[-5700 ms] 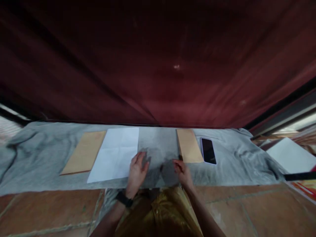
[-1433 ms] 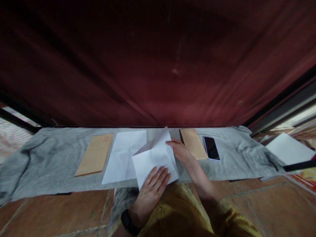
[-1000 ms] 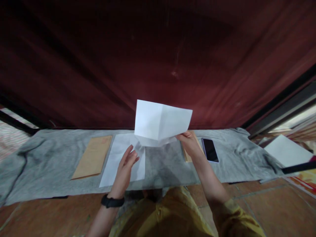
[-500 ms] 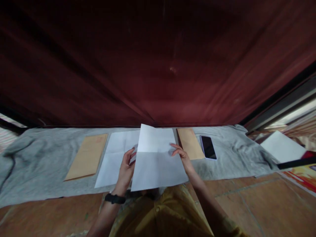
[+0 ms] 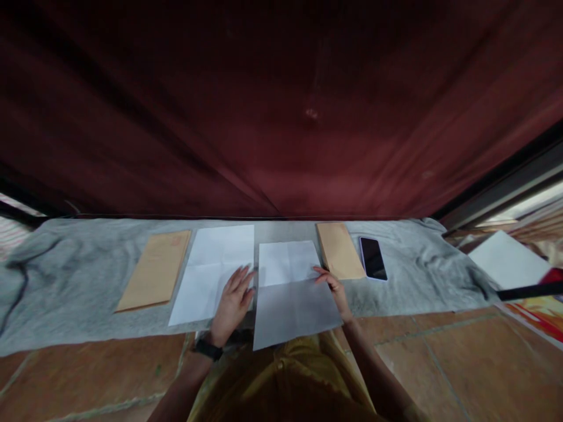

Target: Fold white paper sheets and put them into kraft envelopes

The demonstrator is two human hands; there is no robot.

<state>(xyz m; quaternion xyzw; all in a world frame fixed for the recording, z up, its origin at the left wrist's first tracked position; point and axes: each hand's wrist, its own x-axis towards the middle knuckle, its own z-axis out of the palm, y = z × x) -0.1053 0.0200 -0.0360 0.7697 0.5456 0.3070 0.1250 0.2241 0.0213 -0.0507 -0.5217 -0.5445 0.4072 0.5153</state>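
Note:
A creased white sheet of paper (image 5: 290, 293) lies in front of me, its near edge reaching over the cloth's front edge. My right hand (image 5: 333, 288) grips its right edge, fingertips on top and the thumb hidden. To the left lies a second creased white sheet (image 5: 206, 275). My left hand (image 5: 233, 299), with a dark band at the wrist, is over this sheet's lower right part. Its fingers are stretched out and it holds nothing; whether it touches the paper I cannot tell.
Brown envelopes lie on the grey cloth (image 5: 422, 275), one at left (image 5: 153, 269) and one at right (image 5: 339, 251). A phone (image 5: 373, 259) lies right of them. A dark red curtain (image 5: 281, 146) hangs behind. A white flat object (image 5: 508, 258) is at far right.
The front sheet has come down and slightly right, uncovering the left sheet. My left hand has let go of its left edge and stretched out. My right hand stays on the right edge.

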